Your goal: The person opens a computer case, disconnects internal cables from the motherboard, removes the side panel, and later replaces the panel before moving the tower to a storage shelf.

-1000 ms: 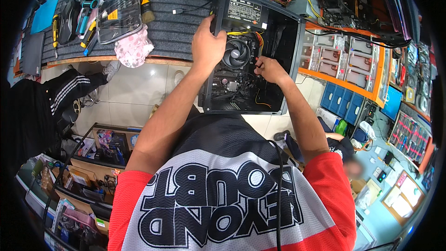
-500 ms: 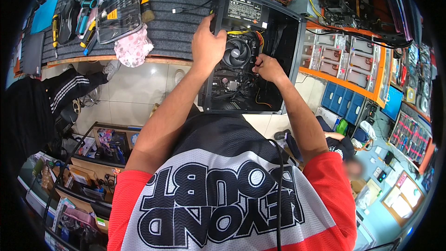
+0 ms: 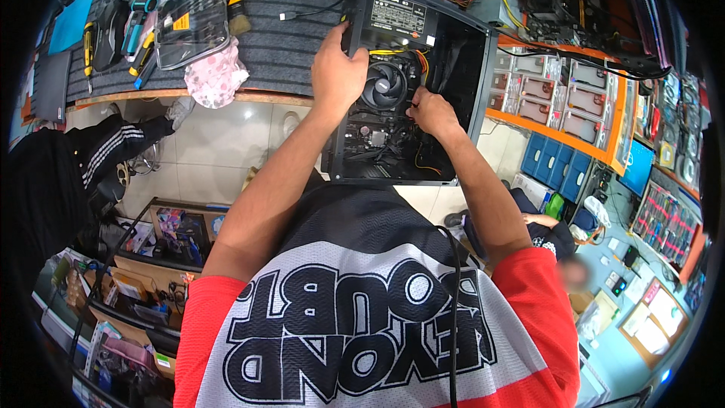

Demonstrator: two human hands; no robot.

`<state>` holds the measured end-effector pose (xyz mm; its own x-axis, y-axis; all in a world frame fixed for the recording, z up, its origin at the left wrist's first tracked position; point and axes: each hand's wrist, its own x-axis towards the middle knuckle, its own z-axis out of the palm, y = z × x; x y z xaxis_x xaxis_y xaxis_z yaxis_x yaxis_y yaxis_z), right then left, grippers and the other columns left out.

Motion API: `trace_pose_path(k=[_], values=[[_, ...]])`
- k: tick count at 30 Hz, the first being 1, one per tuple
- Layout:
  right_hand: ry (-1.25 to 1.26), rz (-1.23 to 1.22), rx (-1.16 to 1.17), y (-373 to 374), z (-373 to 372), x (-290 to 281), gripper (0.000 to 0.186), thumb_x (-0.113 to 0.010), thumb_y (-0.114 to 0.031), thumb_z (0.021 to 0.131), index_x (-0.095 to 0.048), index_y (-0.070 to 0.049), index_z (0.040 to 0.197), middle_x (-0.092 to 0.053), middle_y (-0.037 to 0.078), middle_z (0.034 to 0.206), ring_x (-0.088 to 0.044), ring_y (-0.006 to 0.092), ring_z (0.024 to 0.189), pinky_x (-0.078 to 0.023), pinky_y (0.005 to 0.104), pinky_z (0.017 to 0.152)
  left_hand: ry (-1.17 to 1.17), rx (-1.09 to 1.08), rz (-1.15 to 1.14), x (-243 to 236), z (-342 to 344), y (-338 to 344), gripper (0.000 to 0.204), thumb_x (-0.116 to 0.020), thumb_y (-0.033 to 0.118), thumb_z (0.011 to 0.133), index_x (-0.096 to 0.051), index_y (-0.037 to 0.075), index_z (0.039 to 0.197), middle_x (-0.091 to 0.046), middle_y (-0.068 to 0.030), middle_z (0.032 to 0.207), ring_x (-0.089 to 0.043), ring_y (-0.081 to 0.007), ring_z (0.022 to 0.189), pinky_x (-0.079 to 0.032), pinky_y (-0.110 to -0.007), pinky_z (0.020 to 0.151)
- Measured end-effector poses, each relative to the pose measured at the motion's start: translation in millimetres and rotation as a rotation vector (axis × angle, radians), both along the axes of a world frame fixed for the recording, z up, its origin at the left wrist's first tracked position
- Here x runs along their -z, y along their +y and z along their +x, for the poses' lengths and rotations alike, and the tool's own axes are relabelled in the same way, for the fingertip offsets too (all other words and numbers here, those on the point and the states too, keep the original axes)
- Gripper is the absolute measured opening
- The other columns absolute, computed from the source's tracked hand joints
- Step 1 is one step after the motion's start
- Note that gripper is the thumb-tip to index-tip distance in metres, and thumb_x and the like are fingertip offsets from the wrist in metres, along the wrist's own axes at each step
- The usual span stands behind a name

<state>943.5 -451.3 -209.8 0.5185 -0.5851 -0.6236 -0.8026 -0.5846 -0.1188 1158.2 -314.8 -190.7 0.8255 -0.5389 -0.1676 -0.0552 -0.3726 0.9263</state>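
Note:
An open black computer case (image 3: 467, 117) lies in front of me at the bench edge, its inside facing up. My left hand (image 3: 337, 72) grips the case's left side, the thumb over the rim. Inside, a power supply (image 3: 396, 19) with a label sits at the far end. Nearer is a round black CPU cooler fan (image 3: 385, 86) on the motherboard (image 3: 370, 133). My right hand (image 3: 434, 112) reaches in just right of the fan, fingers pinched together at the motherboard's edge. What they hold, if anything, is hidden. Yellow and red cables (image 3: 423, 68) run beyond the fingers.
On the ribbed grey bench mat (image 3: 276, 53) are a clear plastic box (image 3: 192, 28), a yellow-handled brush (image 3: 236, 7), a spotted pink cloth (image 3: 217, 75) and several tools. An orange-framed display case (image 3: 555, 94) stands at right. Shelves (image 3: 162, 272) are at lower left; other people are on both sides.
My right hand has shifted slightly left, toward the fan, with its fingers still pinched. My left hand stays on the case's side.

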Motion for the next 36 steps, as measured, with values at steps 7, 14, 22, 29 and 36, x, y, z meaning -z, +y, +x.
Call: trace_pose_path(k=[7,14,22,29,36], values=[[0.108,0.094,-0.243,-18,-8,14,0.035,-0.082,-0.029,0.093,-0.076,0.000,0.112,-0.080,0.023,0.106,-0.080,0.0380,0.103,-0.063,0.0471,0.092,0.062,0.008,0.019,-6,1,1,0.056,-0.067,0.017,0.089,-0.066,-0.002,0.142,-0.075,-0.0294,0.124,-0.076,-0.0435,0.103,-0.057,-0.050,0.098],[0.100,0.428,-0.029,-31,-13,22,0.029,-0.080,-0.025,0.093,-0.079,0.003,0.101,-0.079,0.020,0.082,-0.081,0.0322,0.073,-0.064,0.0432,0.082,0.125,0.034,0.018,-12,1,0,0.056,-0.067,0.016,0.089,-0.065,-0.002,0.142,-0.075,-0.0289,0.125,-0.075,-0.0446,0.110,-0.057,-0.049,0.100],[-0.075,0.135,-0.100,-11,-21,20,0.029,-0.077,-0.022,0.095,-0.077,0.006,0.101,-0.079,0.020,0.086,-0.080,0.0346,0.073,-0.064,0.0426,0.077,0.050,0.023,0.001,-8,2,-1,0.055,-0.067,0.017,0.090,-0.065,-0.001,0.142,-0.074,-0.0290,0.127,-0.073,-0.0454,0.116,-0.056,-0.049,0.102],[0.083,0.450,0.118,-30,6,9,0.026,-0.072,-0.020,0.099,-0.080,0.005,0.093,-0.080,0.019,0.084,-0.081,0.0316,0.079,-0.064,0.0422,0.076,0.022,0.034,0.018,-11,2,-1,0.055,-0.067,0.016,0.090,-0.064,0.000,0.143,-0.074,-0.0298,0.126,-0.072,-0.0458,0.117,-0.056,-0.050,0.102],[0.119,0.459,-0.022,-41,-10,20,0.034,-0.079,-0.029,0.099,-0.076,0.005,0.100,-0.079,0.020,0.090,-0.080,0.0335,0.078,-0.063,0.0450,0.074,0.012,0.053,0.082,-7,0,-7,0.054,-0.068,0.017,0.092,-0.063,0.002,0.144,-0.077,-0.0280,0.113,-0.077,-0.0449,0.103,-0.058,-0.049,0.093]])
